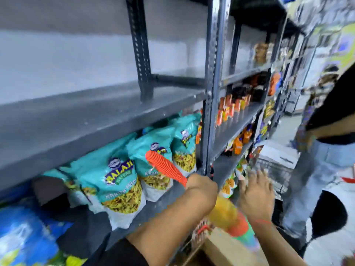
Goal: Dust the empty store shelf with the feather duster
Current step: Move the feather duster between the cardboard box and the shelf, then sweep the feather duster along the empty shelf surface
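Note:
The empty grey metal shelf (92, 114) runs across the upper left, with a pale wall behind it. My left hand (201, 186) is below its front edge, closed around the feather duster's orange ribbed handle (165, 166), which points up and left. The duster's blurred yellow, orange and green feathers (228, 214) hang down and right beneath that hand. My right hand (257, 194) is beside the feathers with fingers spread and holds nothing; a red thread circles its wrist.
Teal snack bags (119, 181) fill the shelf below the empty one, with blue bags (25, 233) at lower left. A dark upright post (211, 104) divides off a rack of orange bottles (238, 144). A cardboard box (226, 250) lies below. Another person (326, 150) stands at right.

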